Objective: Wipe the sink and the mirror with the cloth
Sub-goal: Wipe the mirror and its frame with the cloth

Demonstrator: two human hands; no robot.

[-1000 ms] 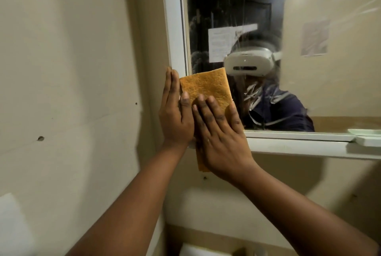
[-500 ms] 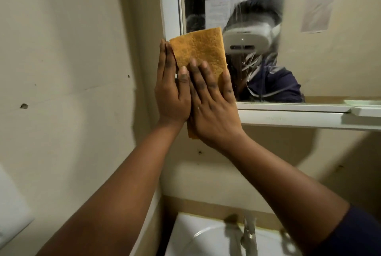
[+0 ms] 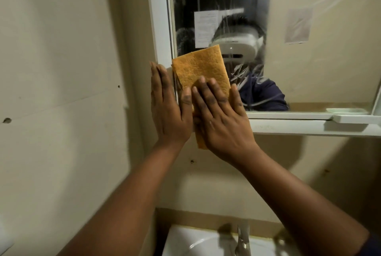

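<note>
Fingers (image 3: 214, 94) of the right hand (image 3: 222, 123) lie flat on the orange cloth (image 3: 201, 68) at centre frame, left hand (image 3: 169, 111) flat beside; press evenly across the streaked mirror (image 3: 309, 59).

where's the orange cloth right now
In the head view the orange cloth lies flat over the lower left corner of the mirror, pressed there by the right hand, with the left hand beside it on the frame.

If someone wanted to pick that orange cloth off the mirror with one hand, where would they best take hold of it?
Probably the top edge of the orange cloth, pinched from above. That upper half lies flat and bare against the mirror, while the right hand presses flat over the lower half and the left hand lies beside its left edge, thumb touching it. The bottom corner hanging below the frame is a lesser option.
</note>
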